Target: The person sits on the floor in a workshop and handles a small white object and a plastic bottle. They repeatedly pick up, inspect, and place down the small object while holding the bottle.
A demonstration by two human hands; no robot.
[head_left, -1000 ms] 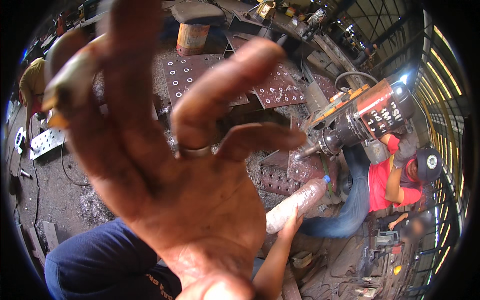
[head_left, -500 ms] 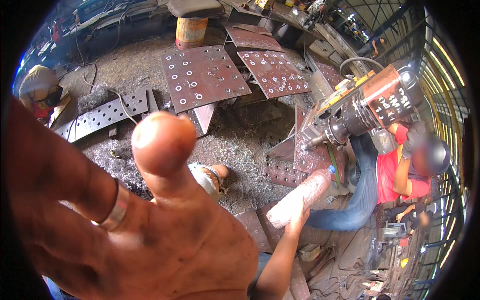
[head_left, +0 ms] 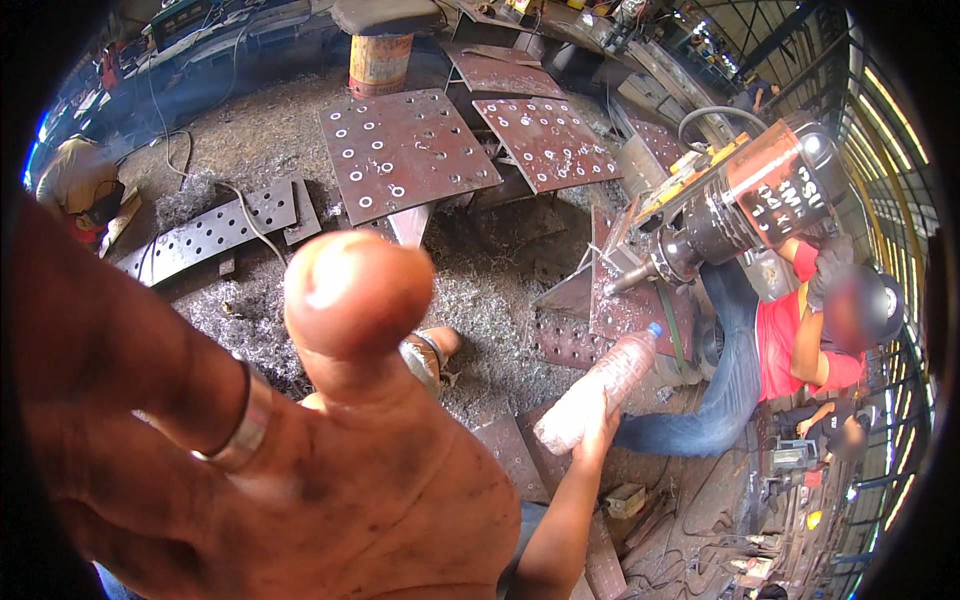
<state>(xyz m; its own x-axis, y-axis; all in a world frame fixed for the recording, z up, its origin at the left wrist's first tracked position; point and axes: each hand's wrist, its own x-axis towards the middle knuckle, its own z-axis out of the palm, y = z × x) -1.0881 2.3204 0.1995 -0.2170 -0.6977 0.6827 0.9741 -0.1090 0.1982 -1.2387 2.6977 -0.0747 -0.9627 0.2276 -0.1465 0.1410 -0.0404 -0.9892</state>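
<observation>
My left hand (head_left: 310, 480) fills the lower left, very close and palm side showing, with dirt smudges and a silver ring (head_left: 244, 425) on one finger. Its fingers are spread apart, some running into the dark rim, and no object shows in it. Farther right, my right hand (head_left: 597, 430) is wrapped round the lower part of a clear plastic bottle (head_left: 612, 375) with a blue cap (head_left: 655, 329). The bottle tilts up to the right, its cap pointing toward a drilling machine (head_left: 740, 195) with an orange motor housing.
Drilled steel plates (head_left: 405, 155) with white-ringed holes lie ahead on supports. A perforated strip (head_left: 210, 232) is at left among metal shavings (head_left: 265, 325). A person in a red shirt (head_left: 785, 345) is by the drill; another person (head_left: 80, 180) crouches far left. A rusty drum (head_left: 380, 65) stands behind.
My left hand has shifted slightly to the right, its near fingertip covering more of the plate edge. The bottle in my right hand has moved a little left, its cap slightly higher.
</observation>
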